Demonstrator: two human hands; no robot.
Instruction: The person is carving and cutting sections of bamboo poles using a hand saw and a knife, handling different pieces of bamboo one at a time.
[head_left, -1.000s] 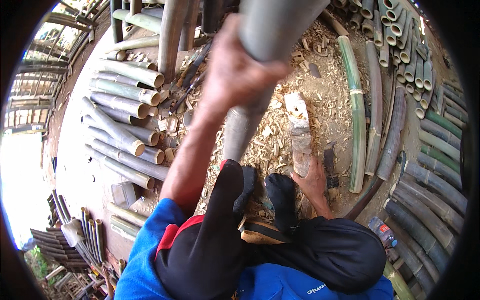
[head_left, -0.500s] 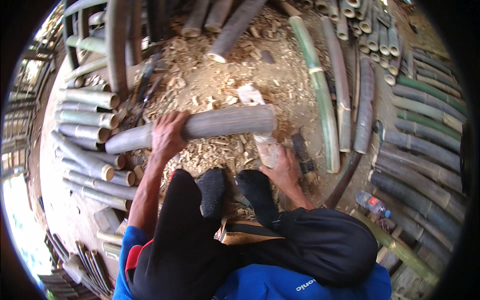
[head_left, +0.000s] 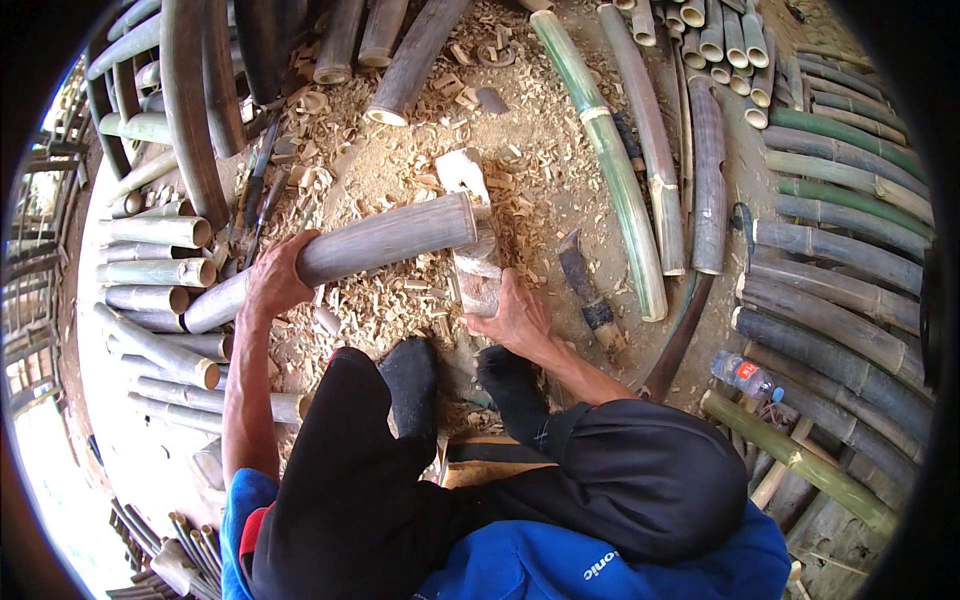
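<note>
My left hand is wrapped round a thick grey bamboo pole, left of its middle. The pole lies slantwise, its right end higher in the picture and lying across a pale, chipped wooden block. At the near end of that block, my right hand is closed on its side; the fingertips are partly hidden. To the right of this hand a dark-bladed machete lies on the ground.
Wood chips cover the ground. Cut bamboo is stacked at left and right. A long green bamboo pole lies beyond the machete. A plastic bottle lies at right, near my knee.
The view has shifted. The bamboo pole has slid left and tilts more, its right end now over the block. My right hand stays at the block; more of the machete shows.
</note>
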